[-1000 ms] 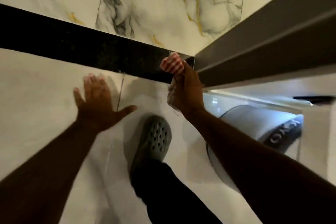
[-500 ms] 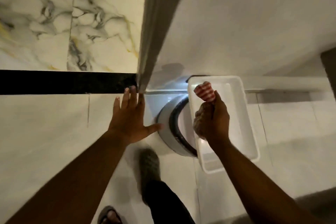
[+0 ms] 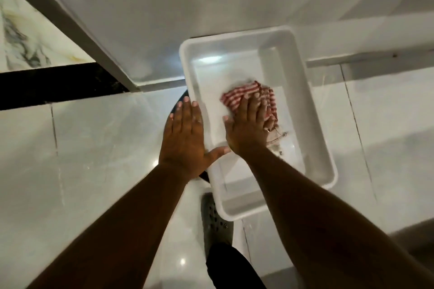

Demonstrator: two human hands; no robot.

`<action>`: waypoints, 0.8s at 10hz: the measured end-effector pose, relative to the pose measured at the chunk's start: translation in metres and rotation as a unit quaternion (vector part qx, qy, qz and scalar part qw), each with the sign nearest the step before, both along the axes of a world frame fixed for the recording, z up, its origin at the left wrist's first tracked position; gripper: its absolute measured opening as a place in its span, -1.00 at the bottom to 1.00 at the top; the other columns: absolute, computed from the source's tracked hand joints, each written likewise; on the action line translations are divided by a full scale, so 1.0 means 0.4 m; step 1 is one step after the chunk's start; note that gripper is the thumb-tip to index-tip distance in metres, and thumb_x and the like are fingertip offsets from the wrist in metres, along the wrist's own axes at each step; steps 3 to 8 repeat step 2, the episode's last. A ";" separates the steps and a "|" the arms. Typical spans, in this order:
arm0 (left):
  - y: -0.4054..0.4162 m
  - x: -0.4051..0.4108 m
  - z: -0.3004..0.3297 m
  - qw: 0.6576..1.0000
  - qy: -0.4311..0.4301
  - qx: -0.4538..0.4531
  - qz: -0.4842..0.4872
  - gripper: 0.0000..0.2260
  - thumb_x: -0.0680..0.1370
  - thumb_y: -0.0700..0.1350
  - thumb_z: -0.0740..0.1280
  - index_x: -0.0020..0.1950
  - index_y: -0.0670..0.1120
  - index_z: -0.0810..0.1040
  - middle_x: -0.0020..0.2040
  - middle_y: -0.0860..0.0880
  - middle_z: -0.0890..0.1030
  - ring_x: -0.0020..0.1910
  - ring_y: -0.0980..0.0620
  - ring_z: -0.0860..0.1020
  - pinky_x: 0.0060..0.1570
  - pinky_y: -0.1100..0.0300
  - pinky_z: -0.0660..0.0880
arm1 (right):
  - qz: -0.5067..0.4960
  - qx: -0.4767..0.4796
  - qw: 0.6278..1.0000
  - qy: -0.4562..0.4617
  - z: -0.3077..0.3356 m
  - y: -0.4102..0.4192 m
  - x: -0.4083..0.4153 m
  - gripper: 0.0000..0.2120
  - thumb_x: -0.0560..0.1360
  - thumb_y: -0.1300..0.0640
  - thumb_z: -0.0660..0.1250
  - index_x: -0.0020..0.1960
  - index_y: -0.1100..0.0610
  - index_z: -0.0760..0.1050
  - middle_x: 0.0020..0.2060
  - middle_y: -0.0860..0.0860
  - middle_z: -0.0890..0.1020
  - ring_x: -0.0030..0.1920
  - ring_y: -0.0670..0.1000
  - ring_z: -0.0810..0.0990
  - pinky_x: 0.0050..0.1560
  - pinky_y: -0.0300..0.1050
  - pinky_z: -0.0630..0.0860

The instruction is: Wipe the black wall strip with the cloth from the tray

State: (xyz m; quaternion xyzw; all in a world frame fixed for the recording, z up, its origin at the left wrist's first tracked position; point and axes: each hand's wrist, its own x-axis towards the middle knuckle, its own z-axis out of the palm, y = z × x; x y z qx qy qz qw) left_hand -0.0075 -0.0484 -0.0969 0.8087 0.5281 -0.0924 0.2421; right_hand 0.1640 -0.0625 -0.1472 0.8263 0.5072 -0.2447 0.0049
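I take the white plastic tray as my reference: it is rectangular, smooth-walled with rounded corners and a rolled rim, and it lies on glossy pale floor tile. My right hand reaches into the tray from its near side, palm down, fingers extended and slightly spread, pressing flat on the cloth; the hand is not closed around it, and the fingers lie on top rather than pinching. The cloth is a soft, crumpled fabric with red and white stripes, resting on the tray floor near the middle, with a frayed paler edge trailing beside my wrist. My left hand hovers or rests at the tray's left rim, flat and wide open, fingers together, thumb stretched toward the right hand; I cannot tell whether it touches the rim. The black wall strip runs as a matte dark horizontal band well left of the tray, between veined marble tile above and plain pale tile below. A grey perforated clog shows just beside the tray's near end.
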 end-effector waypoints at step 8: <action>0.031 -0.029 0.151 0.999 0.041 0.001 0.003 0.18 0.33 0.64 -0.16 0.70 -0.18 -0.15 0.70 -0.23 -0.17 0.69 -0.22 -0.13 0.55 -0.06 -0.25 | 0.105 0.006 0.994 0.008 0.194 0.004 0.101 -0.21 0.62 -0.28 0.00 0.62 0.18 -0.19 0.62 0.16 -0.15 0.60 0.21 -0.16 0.54 0.28 -0.11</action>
